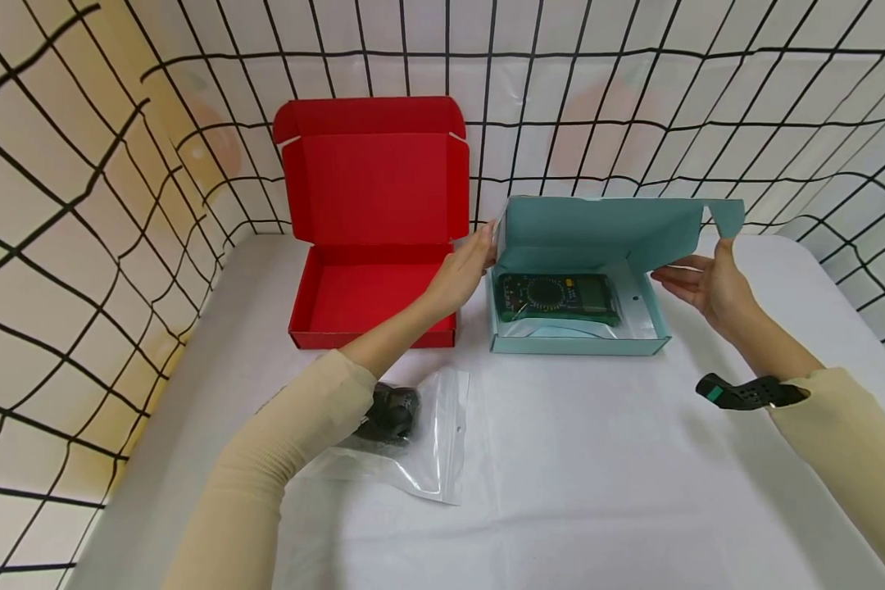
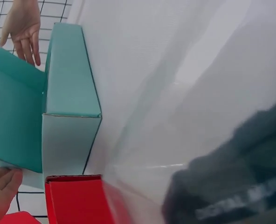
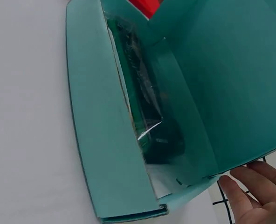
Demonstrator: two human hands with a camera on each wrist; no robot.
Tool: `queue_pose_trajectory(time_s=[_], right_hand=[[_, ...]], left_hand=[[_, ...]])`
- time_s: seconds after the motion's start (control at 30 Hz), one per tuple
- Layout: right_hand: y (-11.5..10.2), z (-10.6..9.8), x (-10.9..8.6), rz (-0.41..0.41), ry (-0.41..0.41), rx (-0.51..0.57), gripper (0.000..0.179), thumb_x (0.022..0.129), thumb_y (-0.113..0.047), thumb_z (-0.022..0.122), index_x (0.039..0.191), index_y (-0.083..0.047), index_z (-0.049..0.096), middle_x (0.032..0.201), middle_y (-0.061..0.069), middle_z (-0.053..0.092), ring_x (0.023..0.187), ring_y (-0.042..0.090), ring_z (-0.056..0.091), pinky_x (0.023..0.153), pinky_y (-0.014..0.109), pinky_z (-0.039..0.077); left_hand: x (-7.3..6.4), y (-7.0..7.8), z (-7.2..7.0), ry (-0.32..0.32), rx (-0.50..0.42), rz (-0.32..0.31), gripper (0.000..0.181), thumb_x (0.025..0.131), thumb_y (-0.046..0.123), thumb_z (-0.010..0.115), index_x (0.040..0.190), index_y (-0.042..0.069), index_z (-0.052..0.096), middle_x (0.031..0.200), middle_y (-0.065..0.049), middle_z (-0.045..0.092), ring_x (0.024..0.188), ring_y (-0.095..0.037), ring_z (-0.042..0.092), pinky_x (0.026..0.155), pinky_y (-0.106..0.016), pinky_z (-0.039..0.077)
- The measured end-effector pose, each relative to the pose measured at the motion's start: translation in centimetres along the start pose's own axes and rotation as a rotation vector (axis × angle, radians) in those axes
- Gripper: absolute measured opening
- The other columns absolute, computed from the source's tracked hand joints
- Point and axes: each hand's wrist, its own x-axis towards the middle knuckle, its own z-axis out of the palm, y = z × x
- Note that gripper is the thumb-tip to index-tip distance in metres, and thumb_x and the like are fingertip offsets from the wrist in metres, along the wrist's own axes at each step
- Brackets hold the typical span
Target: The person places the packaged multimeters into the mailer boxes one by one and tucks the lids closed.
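Observation:
A teal cardboard box [image 1: 578, 346] stands with its lid [image 1: 597, 225] raised and tilted over it. Inside lies a multimeter [image 1: 553, 297] with a dial and a screen, wrapped in clear plastic. My left hand [image 1: 460, 270] touches the left side of the lid with extended fingers. At the lid's right side is my right hand [image 1: 711, 287], its thumb up by a side flap and its fingers stretched out along the box's side. In the right wrist view, fingertips [image 3: 229, 184] are right at the lid's edge.
Left of the teal box, a red box [image 1: 372, 338] stands with its lid upright and nothing inside. Under my left forearm lies a clear zip bag [image 1: 435, 459] holding a black item [image 1: 394, 414]. A black wire grid [image 1: 531, 123] borders the white table [image 1: 560, 475].

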Motion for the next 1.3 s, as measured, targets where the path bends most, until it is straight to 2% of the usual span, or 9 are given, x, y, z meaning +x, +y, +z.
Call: queue_pose_trajectory(time_s=[0.13,0.3,0.43,0.57,0.73,0.87,1.07,1.17,1.3], right_hand=[[2.4,-2.7,1.8,-0.028,-0.064,-0.062,0.084,0.083,-0.070,0.019,0.146,-0.015,0.017,0.102,-0.010,0.066,0.091,0.007,0.065,0.079,0.022,0.051],[5.8,-6.8,4.1,-0.024,-0.160,0.118,0.085,0.077,-0.077,0.020,0.141,-0.022,0.033,0.122,0.002,0.059,0.109,0.017,0.058,0.091,0.028,0.046],[4.7,-5.3,2.4,0.004,-0.173,0.066,0.082,0.079,-0.076,0.015,0.141,-0.023,0.029,0.115,-0.004,0.063,0.108,0.009,0.057,0.110,0.041,0.020],[2.8,-2.4,-0.1,-0.001,-0.129,-0.067,0.062,0.088,-0.065,0.014,0.126,-0.022,0.038,0.100,-0.016,0.064,0.096,-0.005,0.055,0.109,0.049,-0.001],[3.4,-2.5,-1.0,-0.018,-0.082,-0.127,0.051,0.093,-0.055,0.026,0.135,-0.026,0.030,0.125,-0.008,0.052,0.111,0.002,0.050,0.110,0.046,0.002],[6.3,-4.8,0.0,-0.055,0.025,-0.351,0.064,0.093,-0.055,0.029,0.146,-0.023,0.016,0.150,-0.002,0.021,0.133,0.014,0.030,0.112,0.039,0.016],[10.3,-7.1,0.8,-0.144,0.266,-0.595,0.051,0.089,-0.052,0.046,0.130,-0.024,0.051,0.130,-0.014,0.051,0.114,-0.003,0.046,0.096,0.016,0.038],[11.0,-7.0,0.3,-0.167,0.284,-0.655,0.046,0.087,-0.049,0.051,0.125,-0.024,0.056,0.123,-0.014,0.056,0.104,-0.004,0.048,0.069,0.003,0.041],[11.4,-6.3,-0.3,-0.214,0.307,-0.719,0.044,0.086,-0.049,0.054,0.122,-0.024,0.059,0.120,-0.010,0.057,0.102,-0.001,0.046,0.064,0.003,0.042]], left_hand=[[-0.3,-0.3,0.0,-0.021,-0.025,0.022,0.048,0.098,0.045,0.021,0.144,0.032,0.021,0.144,-0.004,0.036,0.118,-0.027,0.051,0.096,-0.040,0.043],[-0.7,-0.3,-0.2,-0.027,-0.025,0.019,0.049,0.095,0.052,0.020,0.140,0.035,0.032,0.141,-0.002,0.041,0.119,-0.027,0.050,0.103,-0.048,0.033],[-0.9,-0.3,0.0,-0.027,0.039,-0.013,0.051,0.095,0.052,0.023,0.138,0.030,0.038,0.140,0.001,0.043,0.119,-0.020,0.050,0.103,-0.047,0.034],[-1.5,0.1,0.3,-0.048,0.039,-0.049,0.050,0.095,0.048,0.030,0.140,0.027,0.035,0.142,0.006,0.038,0.125,-0.014,0.040,0.100,-0.039,0.039],[-1.9,0.4,0.8,-0.053,-0.025,-0.092,0.050,0.094,0.048,0.036,0.138,0.025,0.037,0.140,0.005,0.040,0.126,-0.015,0.038,0.102,-0.039,0.037],[-2.4,0.5,1.3,-0.067,-0.057,-0.146,0.051,0.092,0.046,0.042,0.138,0.024,0.037,0.139,0.003,0.040,0.123,-0.017,0.040,0.099,-0.040,0.040],[-3.2,0.2,2.1,-0.106,-0.061,-0.184,0.054,0.093,0.037,0.043,0.143,0.023,0.029,0.146,0.002,0.031,0.132,-0.021,0.031,0.101,-0.044,0.037],[-3.8,0.0,2.7,-0.116,-0.093,-0.237,0.054,0.094,0.033,0.044,0.144,0.025,0.026,0.148,0.002,0.027,0.134,-0.022,0.028,0.102,-0.043,0.036],[-4.3,-0.1,3.5,-0.098,-0.178,-0.338,0.055,0.094,0.028,0.045,0.144,0.030,0.023,0.150,0.000,0.021,0.135,-0.021,0.024,0.102,-0.043,0.035]])
